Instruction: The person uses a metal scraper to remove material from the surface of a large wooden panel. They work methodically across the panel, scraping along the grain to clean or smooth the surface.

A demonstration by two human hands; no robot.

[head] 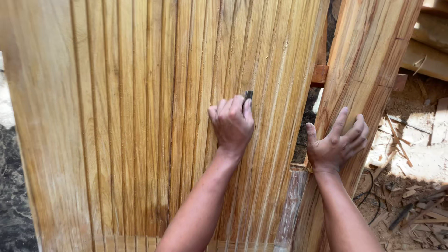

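I see the grooved wooden panel (140, 116) filling the left, its edges cut off. My left hand (232, 123) is curled tight around a small dark piece (248, 94), mostly hidden, pressed against the panel. My right hand (337, 142) lies spread flat on the wooden post (364, 60).

Warm, even daylight falls on the grooved wooden panel (140, 116) in front of me, soft and without glare. Hard sun hits the sawdust-strewn floor (420, 158) at my right, nearly bleached white, crossed by sharp shadows. Focus is crisp; the edges bow slightly.
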